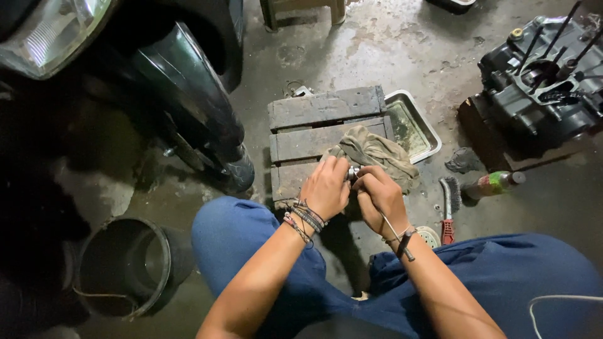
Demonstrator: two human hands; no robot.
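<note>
- Nearest the camera, blue-trousered knees [251,245] frame the work; the person squats on a stained concrete floor [402,50].
- The left hand [326,188], its wrist ringed with bracelets, is clenched round a small metal part [353,171], of which only a glint shows between the two hands.
- The right hand [380,194] pinches the same part from the other side; a thin metal tool [396,235] runs back along that wrist, though which fingers hold it I cannot tell.
- The part sits just above a crumpled rag [377,154] on a low wooden pallet [323,125]; judging by this, the fiddling with it is in mid-course, nothing yet set down.
- Beside the right knee lie a red-handled wire brush [448,210] and a tipped bottle [493,184]; a metal tray [414,125] touches the pallet.
- To the left, a black bucket [129,263] and a motorcycle's front mudguard [188,94].
- Farthest, an opened engine case [540,88] with bare studs; apparently unassembled.
</note>
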